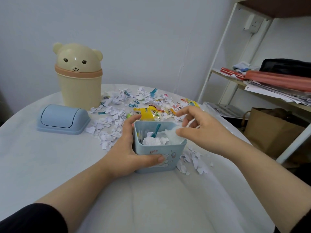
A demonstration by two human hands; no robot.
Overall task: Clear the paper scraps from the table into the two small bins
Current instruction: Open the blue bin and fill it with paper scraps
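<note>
A small square blue bin [170, 158] stands lidless on the white table, holding crumpled white paper and a teal strip. My left hand [127, 148] grips its left side, thumb across the front wall. My right hand [196, 130] hovers over the bin's right rim, its thumb and fingers touching a white paper wad [173, 137] that lies in the bin. The bin's blue swing lid [63, 119] lies at the left. A beige bear-shaped bin [79, 81] stands behind it, closed. Paper scraps [117, 108] cover the table's middle, and more white scraps [193, 160] lie right of the blue bin.
A white metal shelf [223, 47] stands at the right with papers, a red folder [276, 79] and a black bag. A brown paper bag [269, 132] sits on the floor beside the table. The table's round white cloth [50, 157] reaches toward me.
</note>
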